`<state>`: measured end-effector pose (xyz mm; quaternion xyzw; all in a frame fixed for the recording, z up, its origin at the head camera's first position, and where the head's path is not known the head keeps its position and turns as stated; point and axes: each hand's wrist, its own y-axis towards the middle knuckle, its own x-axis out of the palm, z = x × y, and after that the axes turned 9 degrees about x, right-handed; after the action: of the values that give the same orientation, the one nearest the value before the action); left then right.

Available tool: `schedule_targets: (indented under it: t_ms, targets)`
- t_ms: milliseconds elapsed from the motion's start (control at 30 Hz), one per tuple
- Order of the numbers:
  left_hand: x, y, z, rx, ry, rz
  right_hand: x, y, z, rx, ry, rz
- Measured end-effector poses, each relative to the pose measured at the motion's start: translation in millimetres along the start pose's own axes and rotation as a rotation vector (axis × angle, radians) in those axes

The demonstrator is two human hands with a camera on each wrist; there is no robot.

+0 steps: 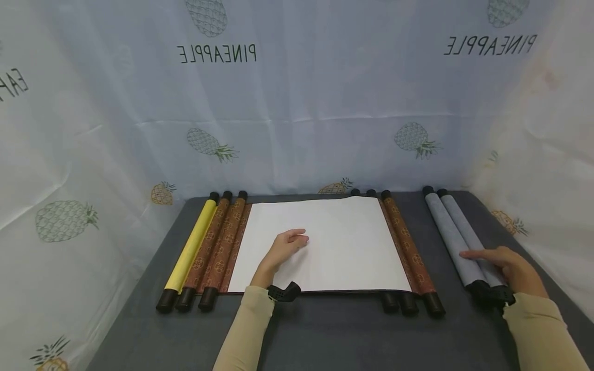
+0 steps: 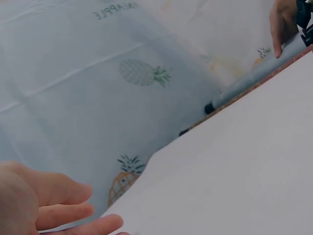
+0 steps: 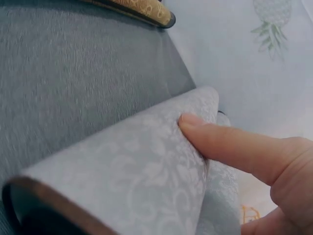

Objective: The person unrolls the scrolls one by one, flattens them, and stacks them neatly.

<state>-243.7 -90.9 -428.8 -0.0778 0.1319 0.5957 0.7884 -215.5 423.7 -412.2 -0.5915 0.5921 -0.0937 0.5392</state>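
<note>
Over a white sheet, unrolled between brown patterned scroll rolls, hovers my left hand. Its fingers are loosely bent and hold nothing; in the left wrist view the hand appears beside the sheet's edge. At the right, two grey-blue rolled scrolls with black end knobs lie side by side. My right hand reaches across them, one straight finger touching the left roll. Close up, a fingertip rests on the pale leafy pattern of that grey scroll. The other right fingers are largely hidden.
Left of the sheet lie a yellow rolled scroll and brown patterned rolls. More brown rolls lie along its right side, black knobs jutting forward. A pineapple-print curtain hangs behind and beside the dark grey table.
</note>
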Motion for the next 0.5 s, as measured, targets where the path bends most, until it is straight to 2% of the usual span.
schedule_targets:
  t_ms: [67, 133, 367, 500]
  targets:
    - [0.2, 0.0, 1.3, -0.003, -0.002, 0.001, 1, -1, 1, -0.011, 0.009, -0.033]
    - [0.6, -0.2, 1.7, -0.008, -0.006, 0.002, 2, -2, 0, -0.017, 0.011, -0.022]
    - [0.5, -2.3, 2.9, -0.023, -0.005, -0.002, 9, -1, -6, -0.063, -0.005, 0.079]
    - [-1.1, -0.2, -0.3, -0.021, -0.009, -0.001, 11, -6, -2, -0.072, 0.038, 0.031]
